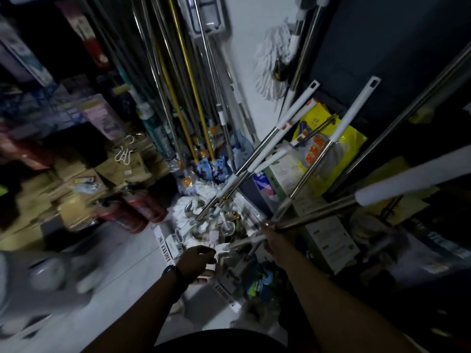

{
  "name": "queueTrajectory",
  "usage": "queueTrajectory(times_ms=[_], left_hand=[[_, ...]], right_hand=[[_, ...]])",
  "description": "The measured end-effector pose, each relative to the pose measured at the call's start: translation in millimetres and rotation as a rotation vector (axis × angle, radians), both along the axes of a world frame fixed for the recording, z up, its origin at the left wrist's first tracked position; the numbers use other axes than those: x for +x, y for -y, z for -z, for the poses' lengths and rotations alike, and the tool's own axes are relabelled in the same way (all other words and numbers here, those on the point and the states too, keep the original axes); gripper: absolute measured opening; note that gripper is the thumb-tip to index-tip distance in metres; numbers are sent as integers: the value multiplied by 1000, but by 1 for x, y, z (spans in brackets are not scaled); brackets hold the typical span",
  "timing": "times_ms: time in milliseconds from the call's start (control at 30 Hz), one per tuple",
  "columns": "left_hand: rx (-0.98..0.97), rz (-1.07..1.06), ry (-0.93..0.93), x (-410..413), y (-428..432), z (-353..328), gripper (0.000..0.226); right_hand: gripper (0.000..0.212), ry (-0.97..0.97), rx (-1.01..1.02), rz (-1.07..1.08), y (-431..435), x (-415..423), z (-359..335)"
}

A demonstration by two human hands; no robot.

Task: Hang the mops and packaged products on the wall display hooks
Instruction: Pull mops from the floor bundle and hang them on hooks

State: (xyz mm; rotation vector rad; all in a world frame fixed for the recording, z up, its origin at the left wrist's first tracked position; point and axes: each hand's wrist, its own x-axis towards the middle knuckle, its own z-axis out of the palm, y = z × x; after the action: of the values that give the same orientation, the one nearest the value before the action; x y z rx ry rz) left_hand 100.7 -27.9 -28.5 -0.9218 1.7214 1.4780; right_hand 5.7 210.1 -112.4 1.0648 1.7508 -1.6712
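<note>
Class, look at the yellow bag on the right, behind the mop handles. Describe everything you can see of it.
The yellow bag looks like glossy plastic packaging, bright yellow with red-orange characters and a blue patch printed on it; the print is too blurred to read. It stands tilted on the right against a dark panel. White-gripped metal mop handles cross in front of it, hiding part of its face. A pale printed box lies just below it. Neither hand touches it.
</note>
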Motion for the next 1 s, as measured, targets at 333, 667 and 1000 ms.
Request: queueTrajectory(times_ms=[333, 667, 1000], left_hand=[[29, 16, 140, 48, 111, 33, 23], [460, -236, 296, 65, 144, 78, 36], [881, -678, 271, 60, 140, 87, 47]], right_hand=[[30, -203, 186, 61, 78, 52, -79], [11, -279, 144, 400, 115, 128, -164], [32, -297, 13, 296, 132, 159, -236]])
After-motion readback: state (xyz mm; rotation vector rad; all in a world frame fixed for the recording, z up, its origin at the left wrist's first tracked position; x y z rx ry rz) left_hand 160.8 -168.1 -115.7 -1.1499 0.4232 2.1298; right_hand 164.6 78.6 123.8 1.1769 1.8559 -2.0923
